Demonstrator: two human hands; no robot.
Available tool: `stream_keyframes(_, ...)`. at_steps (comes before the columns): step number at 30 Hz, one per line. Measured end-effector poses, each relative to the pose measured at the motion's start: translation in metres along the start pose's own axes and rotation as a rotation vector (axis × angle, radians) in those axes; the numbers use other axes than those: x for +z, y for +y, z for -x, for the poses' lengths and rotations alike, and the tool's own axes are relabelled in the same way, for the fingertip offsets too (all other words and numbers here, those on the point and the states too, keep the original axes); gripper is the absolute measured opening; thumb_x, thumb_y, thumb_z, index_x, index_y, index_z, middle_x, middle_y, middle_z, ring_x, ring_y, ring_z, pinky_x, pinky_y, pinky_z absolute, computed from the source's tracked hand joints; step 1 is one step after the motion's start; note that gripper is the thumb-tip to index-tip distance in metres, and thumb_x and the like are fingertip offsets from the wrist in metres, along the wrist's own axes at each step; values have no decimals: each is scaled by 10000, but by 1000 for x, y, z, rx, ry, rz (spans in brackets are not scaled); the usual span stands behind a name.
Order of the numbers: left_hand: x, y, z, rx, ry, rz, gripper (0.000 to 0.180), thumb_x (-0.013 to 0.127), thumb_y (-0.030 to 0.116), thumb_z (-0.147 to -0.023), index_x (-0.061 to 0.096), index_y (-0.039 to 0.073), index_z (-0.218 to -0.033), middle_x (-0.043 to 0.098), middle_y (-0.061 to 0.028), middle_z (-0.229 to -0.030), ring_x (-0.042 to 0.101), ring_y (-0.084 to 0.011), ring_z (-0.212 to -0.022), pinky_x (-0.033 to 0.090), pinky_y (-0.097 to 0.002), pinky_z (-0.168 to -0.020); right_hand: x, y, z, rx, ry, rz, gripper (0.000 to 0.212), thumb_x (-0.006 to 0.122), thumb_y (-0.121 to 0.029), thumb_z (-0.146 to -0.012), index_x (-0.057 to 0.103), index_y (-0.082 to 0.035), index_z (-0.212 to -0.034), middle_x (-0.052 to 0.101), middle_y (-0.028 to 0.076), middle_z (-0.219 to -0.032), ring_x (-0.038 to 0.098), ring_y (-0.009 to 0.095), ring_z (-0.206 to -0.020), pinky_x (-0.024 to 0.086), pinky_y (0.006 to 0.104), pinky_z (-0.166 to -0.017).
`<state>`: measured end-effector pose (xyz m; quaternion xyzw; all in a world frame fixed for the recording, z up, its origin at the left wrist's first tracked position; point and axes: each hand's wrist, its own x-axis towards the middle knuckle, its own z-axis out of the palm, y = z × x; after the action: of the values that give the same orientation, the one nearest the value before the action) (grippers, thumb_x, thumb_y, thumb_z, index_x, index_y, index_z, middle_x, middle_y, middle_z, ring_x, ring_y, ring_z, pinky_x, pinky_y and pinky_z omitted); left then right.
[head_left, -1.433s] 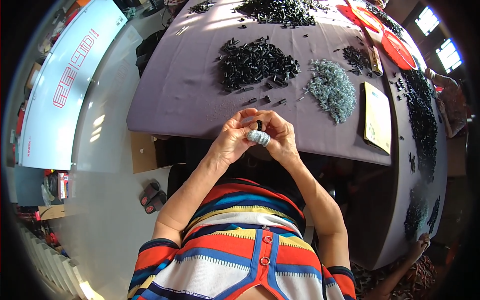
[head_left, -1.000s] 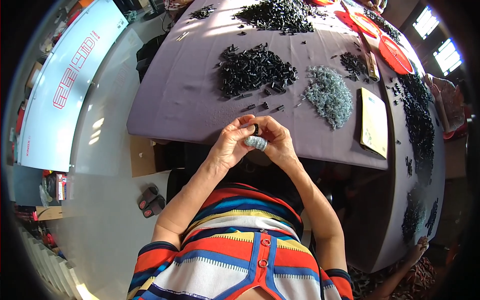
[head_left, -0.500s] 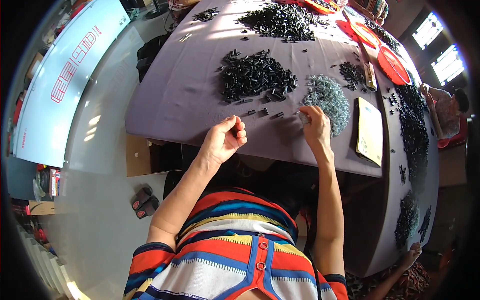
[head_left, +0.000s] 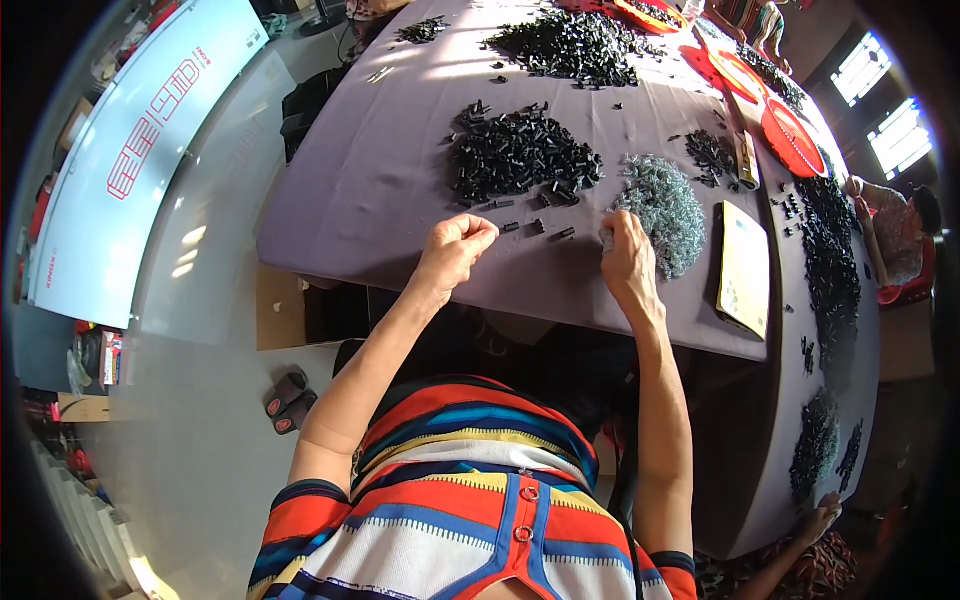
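My left hand is closed in a pinch above the front of the cloth-covered table. Its fingertips meet one end of a small black plastic piece. Just to the right lie a few more loose black pieces, and behind them is a heap of the same black pieces. Resting at the near left edge of a pile of small clear-grey parts, my right hand has its fingers curled together. Something pale shows by its fingertips, too small to name.
A yellowish flat booklet or box lies right of the clear-grey pile. Farther back are another black heap and red baskets. Other people sit along the right side, where more black pieces are spread. Dark slippers stand on the floor.
My left hand has moved forward and right to the loose black piece, and its fingers now pinch there. My right hand stays by the clear-grey pile, its fingers turned further down. The view has shifted slightly.
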<state>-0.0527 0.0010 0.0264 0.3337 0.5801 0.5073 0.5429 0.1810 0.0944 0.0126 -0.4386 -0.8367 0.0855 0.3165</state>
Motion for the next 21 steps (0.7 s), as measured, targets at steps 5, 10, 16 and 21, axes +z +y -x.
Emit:
stream_keyframes(5,8,-6,-18,393,209,-614,149,653,135,-738,624,51,-858,565,-58,-648,568,-151,-587,475,-294,-556,1,-14,8,129,71,-234,319,385,140,-646,521,6,-901,573,177,-851,556,369,-802,455,366,-731)
stream_keyframes(10,26,-12,-27,580,236,-898,151,682,130,-745,623,61,-865,579,-67,-759,574,-179,-629,468,-320,-584,11,-9,20,123,171,-324,357,396,158,-646,530,-3,-935,572,155,-838,580,317,-816,459,332,-765)
stream_keyframes(16,31,-17,-40,648,242,-955,98,644,134,-763,628,78,-841,575,-75,-751,597,-222,-665,470,-346,-594,8,-14,22,63,209,-332,284,461,124,-676,525,-17,-914,551,167,-838,557,359,-812,456,383,-719)
stream_keyframes(21,32,-14,-44,686,224,-957,74,637,132,-770,645,92,-832,577,-80,-760,598,-238,-677,472,-349,-605,8,-16,22,50,194,-318,266,474,114,-681,526,-21,-905,549,161,-855,553,361,-831,455,387,-725)
